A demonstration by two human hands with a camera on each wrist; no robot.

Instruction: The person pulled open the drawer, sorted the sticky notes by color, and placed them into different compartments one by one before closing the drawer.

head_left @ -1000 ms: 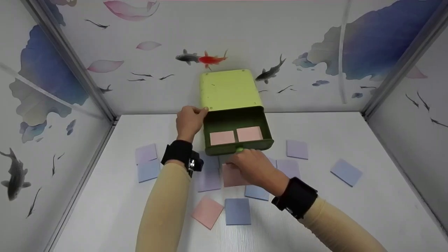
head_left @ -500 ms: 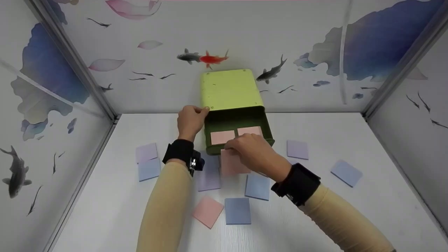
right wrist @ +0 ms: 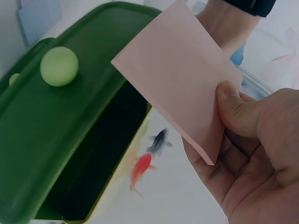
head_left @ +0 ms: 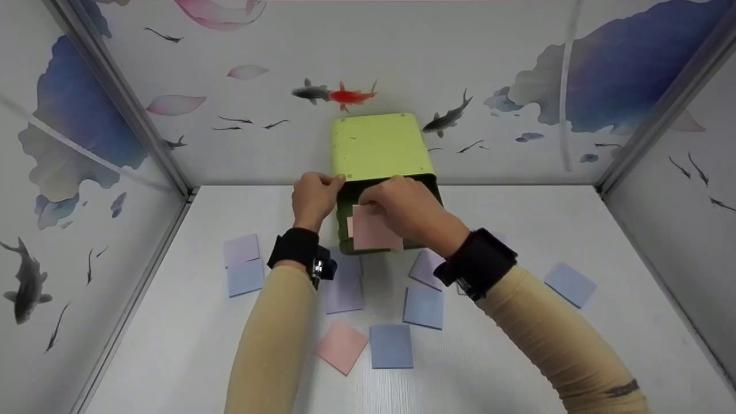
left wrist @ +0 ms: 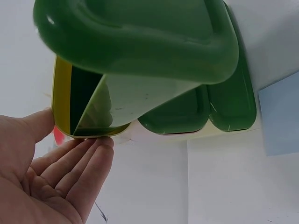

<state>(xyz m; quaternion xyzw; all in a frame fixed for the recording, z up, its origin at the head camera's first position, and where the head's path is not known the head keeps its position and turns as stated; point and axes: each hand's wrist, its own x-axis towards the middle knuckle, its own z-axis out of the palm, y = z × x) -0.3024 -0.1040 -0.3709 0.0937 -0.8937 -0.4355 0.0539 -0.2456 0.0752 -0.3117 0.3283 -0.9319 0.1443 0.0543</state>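
A small drawer cabinet [head_left: 379,146] with a yellow-green top stands against the back wall, its green drawer [head_left: 347,247] pulled out. My left hand [head_left: 313,198] grips the cabinet's front left corner, thumb on the top edge and fingers [left wrist: 88,172] against the side. Over the open drawer, my right hand [head_left: 408,210] pinches a pink sticky note pad [right wrist: 173,70] by one edge between thumb and fingers. In the head view that pad hangs in front of the drawer's opening. Behind it, a sliver of another pink pad [head_left: 349,227] shows inside; the rest is hidden.
Blue pads [head_left: 391,347], purple pads [head_left: 345,293] and one pink pad [head_left: 341,348] lie spread over the white table [head_left: 172,345]. A purple and a blue pad [head_left: 245,279] sit at the left. Patterned walls close in the back and both sides.
My right hand has lifted the pink pad from in front of the drawer up and forward over it. My left hand stays at the cabinet's corner.
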